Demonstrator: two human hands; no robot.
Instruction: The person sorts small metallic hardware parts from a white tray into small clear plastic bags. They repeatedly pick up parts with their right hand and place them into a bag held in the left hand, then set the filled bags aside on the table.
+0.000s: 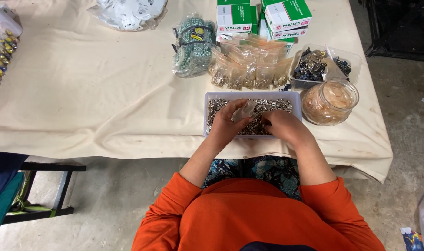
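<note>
A shallow white tray (252, 95) full of small silver metal rings sits at the near edge of the cloth-covered table. My left hand (228, 122) is over the tray and holds a small clear plastic bag (245, 110) between its fingers. My right hand (282, 125) rests on the rings at the tray's right side, fingers curled down into them; whether it grips any is hidden. Both orange sleeves reach up from the bottom of the head view.
Behind the tray lie several small orange-topped bags of metal parts (249, 67), a bundle of green items in plastic (193, 44), green and white boxes (263, 18), a clear tub of dark metal pieces (321, 65) and a round clear jar (329, 102). A dark stool (49, 190) stands at left.
</note>
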